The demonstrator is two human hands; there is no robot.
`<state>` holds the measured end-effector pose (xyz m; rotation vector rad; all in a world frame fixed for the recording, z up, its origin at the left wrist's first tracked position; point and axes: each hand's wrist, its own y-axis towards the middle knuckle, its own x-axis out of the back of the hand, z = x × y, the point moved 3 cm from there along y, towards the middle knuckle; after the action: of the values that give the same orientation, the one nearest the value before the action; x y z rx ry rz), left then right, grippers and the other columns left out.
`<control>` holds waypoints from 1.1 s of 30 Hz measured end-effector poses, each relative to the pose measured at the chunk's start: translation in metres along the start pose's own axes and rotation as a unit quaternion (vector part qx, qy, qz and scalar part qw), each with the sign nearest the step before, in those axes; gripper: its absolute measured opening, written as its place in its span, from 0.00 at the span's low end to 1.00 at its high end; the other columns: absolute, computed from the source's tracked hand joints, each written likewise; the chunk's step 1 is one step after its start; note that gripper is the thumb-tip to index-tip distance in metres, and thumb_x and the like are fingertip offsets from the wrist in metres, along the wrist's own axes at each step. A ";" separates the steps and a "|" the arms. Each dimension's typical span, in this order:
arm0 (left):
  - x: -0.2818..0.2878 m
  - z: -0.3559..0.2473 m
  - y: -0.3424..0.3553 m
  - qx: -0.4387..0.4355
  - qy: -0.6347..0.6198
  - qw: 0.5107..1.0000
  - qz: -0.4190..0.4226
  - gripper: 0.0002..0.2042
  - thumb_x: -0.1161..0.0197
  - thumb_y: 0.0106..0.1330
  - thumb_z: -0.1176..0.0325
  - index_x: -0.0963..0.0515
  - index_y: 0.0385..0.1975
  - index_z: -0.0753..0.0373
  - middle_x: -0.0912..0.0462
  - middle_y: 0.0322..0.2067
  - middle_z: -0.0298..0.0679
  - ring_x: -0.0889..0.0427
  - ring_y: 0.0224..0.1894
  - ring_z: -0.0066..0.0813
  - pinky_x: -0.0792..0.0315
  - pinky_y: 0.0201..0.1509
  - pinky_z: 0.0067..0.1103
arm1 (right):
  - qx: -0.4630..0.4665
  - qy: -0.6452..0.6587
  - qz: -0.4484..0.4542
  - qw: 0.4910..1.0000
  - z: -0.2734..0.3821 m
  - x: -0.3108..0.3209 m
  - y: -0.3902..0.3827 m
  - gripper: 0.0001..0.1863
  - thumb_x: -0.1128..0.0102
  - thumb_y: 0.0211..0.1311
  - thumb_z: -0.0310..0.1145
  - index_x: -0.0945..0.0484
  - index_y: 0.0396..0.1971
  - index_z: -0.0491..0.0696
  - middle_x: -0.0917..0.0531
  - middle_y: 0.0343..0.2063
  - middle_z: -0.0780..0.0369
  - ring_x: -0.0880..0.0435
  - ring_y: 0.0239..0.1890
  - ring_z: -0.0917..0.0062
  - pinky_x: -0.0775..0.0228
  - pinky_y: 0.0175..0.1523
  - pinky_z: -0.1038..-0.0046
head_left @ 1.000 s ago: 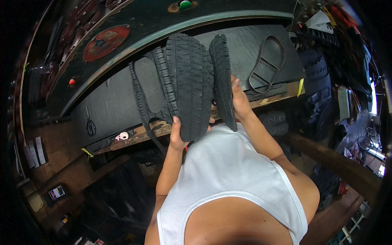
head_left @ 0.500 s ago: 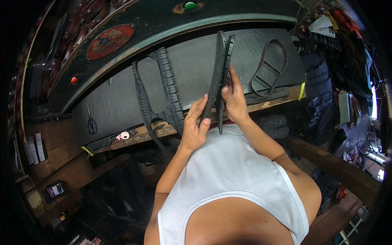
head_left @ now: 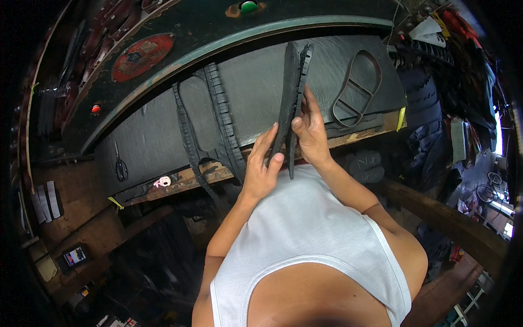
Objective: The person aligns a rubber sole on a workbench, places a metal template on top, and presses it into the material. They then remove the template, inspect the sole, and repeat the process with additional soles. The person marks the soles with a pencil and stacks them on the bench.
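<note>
The left grip [head_left: 260,171] and right grip [head_left: 312,136] are pinching black rubber pieces [head_left: 289,90], treaded on the right, showing edge-on above the grey surface [head_left: 251,79].

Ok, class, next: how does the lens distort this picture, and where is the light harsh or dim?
In the head view, the green edge bows into an arc and the corners go black; a bright strip glares far right; the mat shows a pale sheen; lower left is dim; left hand and right hand look fairly sharp.
</note>
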<state>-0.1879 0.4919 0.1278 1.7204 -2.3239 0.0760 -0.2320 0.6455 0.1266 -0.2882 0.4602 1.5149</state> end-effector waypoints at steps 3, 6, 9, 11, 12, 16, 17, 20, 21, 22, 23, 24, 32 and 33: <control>-0.006 0.000 0.001 0.038 -0.043 0.998 0.008 0.32 0.42 0.74 0.53 0.36 0.71 0.67 0.28 0.62 0.52 0.25 0.62 0.43 0.27 0.62 0.32 | -0.001 -0.001 -0.009 1.000 0.001 0.001 -0.001 0.54 0.29 0.63 0.47 0.56 0.77 0.41 0.41 0.71 0.49 0.38 0.72 0.63 0.44 0.74 0.62; -0.011 -0.001 0.003 0.051 -0.051 0.997 0.008 0.31 0.41 0.74 0.54 0.37 0.71 0.66 0.28 0.61 0.52 0.25 0.62 0.42 0.27 0.62 0.30 | -0.008 -0.018 -0.010 1.000 0.002 0.001 -0.001 0.54 0.30 0.64 0.48 0.56 0.76 0.40 0.42 0.71 0.48 0.38 0.72 0.62 0.44 0.74 0.62; -0.013 0.000 0.004 0.066 -0.062 0.996 0.017 0.32 0.40 0.74 0.55 0.38 0.72 0.66 0.29 0.61 0.52 0.26 0.63 0.42 0.27 0.63 0.30 | -0.003 -0.035 -0.025 0.999 0.002 0.001 0.000 0.54 0.30 0.64 0.48 0.56 0.76 0.38 0.42 0.71 0.47 0.38 0.72 0.62 0.44 0.74 0.62; -0.016 0.000 0.005 0.057 -0.077 0.995 0.017 0.33 0.39 0.73 0.57 0.39 0.72 0.65 0.30 0.61 0.51 0.27 0.64 0.42 0.27 0.65 0.32 | 0.000 -0.035 -0.031 0.999 0.001 0.002 0.000 0.54 0.31 0.64 0.49 0.56 0.75 0.37 0.42 0.71 0.46 0.37 0.71 0.62 0.44 0.74 0.62; -0.018 0.001 0.005 0.051 -0.085 0.995 0.015 0.33 0.38 0.72 0.57 0.39 0.73 0.65 0.31 0.61 0.51 0.27 0.64 0.42 0.27 0.65 0.33 | 0.000 -0.030 -0.036 0.999 0.001 0.002 0.000 0.54 0.31 0.64 0.50 0.56 0.75 0.36 0.42 0.71 0.45 0.37 0.71 0.61 0.44 0.74 0.62; -0.023 0.010 0.006 0.073 -0.112 0.991 0.024 0.35 0.34 0.68 0.64 0.41 0.74 0.63 0.35 0.63 0.49 0.29 0.66 0.43 0.29 0.68 0.36 | -0.019 -0.021 -0.047 0.998 -0.002 0.004 -0.001 0.53 0.30 0.64 0.47 0.55 0.75 0.36 0.41 0.70 0.45 0.37 0.71 0.60 0.43 0.74 0.61; -0.025 0.013 0.006 0.071 -0.121 0.990 0.024 0.36 0.34 0.67 0.66 0.41 0.74 0.62 0.36 0.64 0.48 0.29 0.66 0.43 0.29 0.68 0.36 | -0.021 -0.024 -0.044 0.999 -0.001 0.005 -0.001 0.53 0.29 0.64 0.45 0.55 0.75 0.36 0.41 0.70 0.45 0.37 0.71 0.59 0.42 0.73 0.61; -0.024 0.020 0.004 0.054 -0.146 0.987 0.026 0.38 0.33 0.64 0.69 0.41 0.74 0.61 0.37 0.65 0.46 0.30 0.67 0.43 0.30 0.70 0.36 | -0.031 -0.002 -0.025 0.999 0.002 0.006 -0.001 0.53 0.27 0.61 0.38 0.55 0.75 0.37 0.42 0.70 0.46 0.36 0.71 0.59 0.39 0.72 0.60; -0.022 0.022 0.003 0.046 -0.153 0.987 0.028 0.38 0.32 0.62 0.70 0.41 0.74 0.61 0.38 0.65 0.46 0.30 0.67 0.43 0.30 0.70 0.36 | -0.033 0.015 -0.018 0.999 0.004 0.006 -0.001 0.53 0.26 0.60 0.36 0.55 0.75 0.37 0.42 0.71 0.46 0.36 0.71 0.59 0.38 0.72 0.60; -0.020 0.024 0.001 0.040 -0.147 0.988 0.031 0.39 0.32 0.62 0.69 0.41 0.74 0.61 0.38 0.65 0.46 0.31 0.68 0.43 0.30 0.70 0.36 | -0.027 0.001 -0.007 1.000 0.005 0.006 -0.001 0.54 0.25 0.59 0.35 0.55 0.75 0.38 0.43 0.71 0.47 0.36 0.71 0.59 0.37 0.71 0.59; -0.017 0.025 -0.001 0.035 -0.140 0.989 0.036 0.39 0.31 0.61 0.69 0.41 0.74 0.61 0.37 0.64 0.46 0.31 0.68 0.43 0.30 0.70 0.36 | -0.018 -0.007 0.003 1.000 0.007 0.005 -0.002 0.55 0.24 0.57 0.34 0.55 0.76 0.39 0.43 0.71 0.47 0.36 0.71 0.59 0.36 0.71 0.59; -0.014 0.027 -0.003 0.025 -0.133 0.990 0.039 0.40 0.30 0.61 0.68 0.41 0.74 0.61 0.37 0.64 0.45 0.31 0.68 0.43 0.30 0.70 0.36 | -0.009 -0.011 0.012 1.000 0.009 0.004 -0.002 0.56 0.24 0.56 0.33 0.55 0.76 0.40 0.43 0.71 0.48 0.36 0.71 0.59 0.35 0.70 0.58; -0.002 0.039 -0.005 -0.060 -0.113 0.991 0.050 0.41 0.26 0.58 0.56 0.37 0.71 0.62 0.36 0.65 0.51 0.34 0.68 0.47 0.35 0.70 0.38 | 0.024 -0.129 0.080 0.988 0.011 0.000 -0.014 0.65 0.19 0.49 0.38 0.59 0.78 0.45 0.45 0.72 0.49 0.40 0.73 0.57 0.36 0.71 0.56; -0.001 0.040 -0.006 -0.074 -0.119 0.989 0.050 0.41 0.25 0.57 0.58 0.37 0.71 0.62 0.38 0.66 0.53 0.35 0.69 0.50 0.36 0.70 0.39 | 0.029 -0.133 0.096 0.986 0.011 0.000 -0.016 0.65 0.18 0.47 0.39 0.58 0.78 0.47 0.46 0.73 0.49 0.41 0.74 0.56 0.38 0.71 0.55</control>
<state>-0.1889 0.4832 0.0884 1.6160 -2.5114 -0.2942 -0.2150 0.6494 0.1344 0.0055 0.3246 1.6961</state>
